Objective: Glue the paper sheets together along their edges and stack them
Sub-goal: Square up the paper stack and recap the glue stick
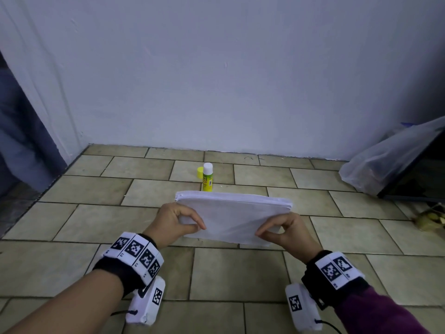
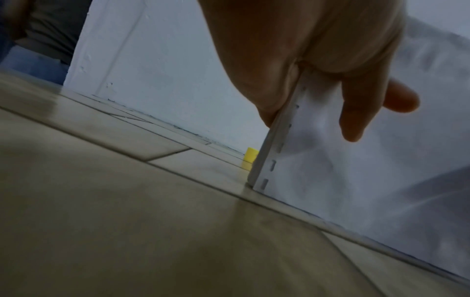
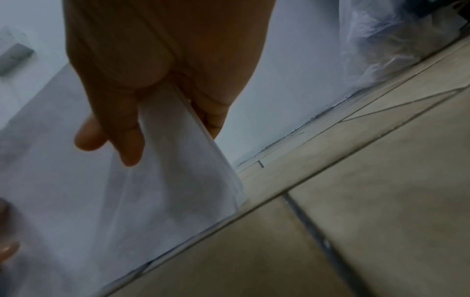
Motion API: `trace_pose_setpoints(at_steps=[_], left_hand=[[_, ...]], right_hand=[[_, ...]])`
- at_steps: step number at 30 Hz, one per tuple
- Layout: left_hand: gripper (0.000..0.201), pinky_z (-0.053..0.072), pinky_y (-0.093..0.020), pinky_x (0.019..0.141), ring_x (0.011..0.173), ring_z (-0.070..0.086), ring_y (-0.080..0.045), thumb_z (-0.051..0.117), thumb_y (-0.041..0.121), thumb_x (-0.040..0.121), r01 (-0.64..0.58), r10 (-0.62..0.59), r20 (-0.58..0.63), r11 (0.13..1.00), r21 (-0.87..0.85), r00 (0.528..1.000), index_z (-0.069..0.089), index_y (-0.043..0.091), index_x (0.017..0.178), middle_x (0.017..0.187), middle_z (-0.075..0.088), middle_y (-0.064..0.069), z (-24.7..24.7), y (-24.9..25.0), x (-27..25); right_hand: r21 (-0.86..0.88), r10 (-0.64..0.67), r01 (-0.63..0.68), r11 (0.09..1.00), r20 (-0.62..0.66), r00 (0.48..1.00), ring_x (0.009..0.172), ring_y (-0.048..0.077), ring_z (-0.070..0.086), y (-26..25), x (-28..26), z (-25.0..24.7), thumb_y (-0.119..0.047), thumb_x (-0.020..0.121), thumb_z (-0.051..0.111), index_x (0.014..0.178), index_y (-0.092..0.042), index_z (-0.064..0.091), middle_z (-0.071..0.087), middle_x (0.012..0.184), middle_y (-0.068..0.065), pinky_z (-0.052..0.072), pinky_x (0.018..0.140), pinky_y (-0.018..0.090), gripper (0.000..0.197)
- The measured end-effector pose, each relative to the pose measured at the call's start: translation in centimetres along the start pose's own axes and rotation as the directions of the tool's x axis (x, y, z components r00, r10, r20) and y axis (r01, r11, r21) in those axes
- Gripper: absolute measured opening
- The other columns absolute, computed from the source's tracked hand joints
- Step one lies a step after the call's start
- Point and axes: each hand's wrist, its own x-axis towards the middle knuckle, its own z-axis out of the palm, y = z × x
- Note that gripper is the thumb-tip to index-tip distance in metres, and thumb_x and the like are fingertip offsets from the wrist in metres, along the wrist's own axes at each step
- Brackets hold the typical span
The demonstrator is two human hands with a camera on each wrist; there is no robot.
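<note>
A white stack of paper sheets [image 1: 231,214] stands tilted on its near long edge on the tiled floor. My left hand [image 1: 177,221] grips its left side, thumb on the near face, fingers behind. My right hand [image 1: 283,231] grips the right side the same way. In the left wrist view the paper stack [image 2: 330,160] shows a punched left margin and its lower corner touches the floor under my left hand [image 2: 318,80]. The right wrist view shows my right hand [image 3: 157,96] pinching the paper stack [image 3: 165,191]. A glue stick [image 1: 207,177] stands uncapped behind the paper, its yellow cap [image 1: 200,172] beside it.
A white wall [image 1: 216,80] runs close behind the glue stick. A clear plastic bag [image 1: 385,162] over a dark flat object lies at the right. A dark doorway [image 1: 19,131] opens at the left. Beige floor tiles [image 1: 216,273] spread around the paper.
</note>
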Motion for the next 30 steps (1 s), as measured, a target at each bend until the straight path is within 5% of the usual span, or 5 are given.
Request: trace_pose_setpoints(at_steps=[3, 11, 18, 26, 30], left_hand=[[0.05, 0.047, -0.013, 0.081, 0.081, 0.066, -0.001, 0.075, -0.01, 0.071, 0.028, -0.03, 0.032, 0.998, 0.063, 0.999, 0.073, 0.038, 0.058, 0.073, 0.072, 0.014, -0.1, -0.2, 0.0], [0.065, 0.042, -0.002, 0.073, 0.07, 0.063, 0.007, 0.067, -0.02, 0.073, -0.013, 0.015, -0.017, 0.995, 0.097, 1.0, 0.067, 0.039, 0.046, 0.061, 0.068, 0.019, -0.8, 1.2, 0.8], [0.062, 0.041, -0.003, 0.078, 0.086, 0.059, 0.013, 0.075, -0.01, 0.071, 0.008, -0.032, 0.116, 0.979, 0.203, 0.993, 0.068, 0.05, 0.056, 0.079, 0.065, 0.034, -0.7, 0.4, 0.3], [0.067, 0.046, -0.011, 0.077, 0.087, 0.061, 0.003, 0.069, -0.008, 0.078, -0.006, -0.045, 0.162, 0.954, 0.3, 0.986, 0.065, 0.054, 0.055, 0.076, 0.068, 0.019, -0.9, -0.5, 0.0], [0.067, 0.04, -0.002, 0.071, 0.078, 0.06, 0.01, 0.068, -0.01, 0.079, -0.047, 0.008, 0.126, 0.95, 0.308, 0.992, 0.065, 0.052, 0.055, 0.069, 0.063, 0.033, -1.2, 0.0, 0.3]], right_hand=[[0.011, 0.076, -0.077, 0.997, 0.016, 0.997, 0.081, -0.005, 0.063, 0.3, 0.3, 0.1, 0.009, 0.071, 0.074, 0.06, -0.029, 0.075, 0.07, 0.071, -0.018, 0.045, 0.073, 0.009, 0.04], [-0.079, 0.03, -0.027, 0.997, 0.029, 0.999, 0.084, -0.009, 0.063, -1.3, 1.3, -0.8, 0.009, 0.071, 0.076, 0.075, -0.022, 0.079, 0.071, 0.081, -0.024, 0.045, 0.076, 0.007, 0.031], [-0.203, 0.145, -0.119, 0.972, 0.116, 0.983, 0.089, -0.007, 0.061, 0.0, 0.7, -1.0, 0.001, 0.069, 0.08, 0.081, -0.029, 0.078, 0.07, 0.088, -0.025, 0.042, 0.079, 0.004, 0.032], [-0.204, 0.106, -0.09, 0.975, 0.069, 0.992, 0.083, -0.005, 0.064, 0.7, 0.8, -0.5, 0.003, 0.072, 0.076, 0.07, -0.036, 0.077, 0.071, 0.077, -0.024, 0.043, 0.077, 0.006, 0.039], [-0.219, 0.028, -0.022, 0.975, 0.022, 0.999, 0.082, -0.007, 0.063, 0.2, 1.2, -0.7, 0.005, 0.073, 0.075, 0.073, -0.028, 0.078, 0.068, 0.074, -0.028, 0.044, 0.075, 0.006, 0.033]])
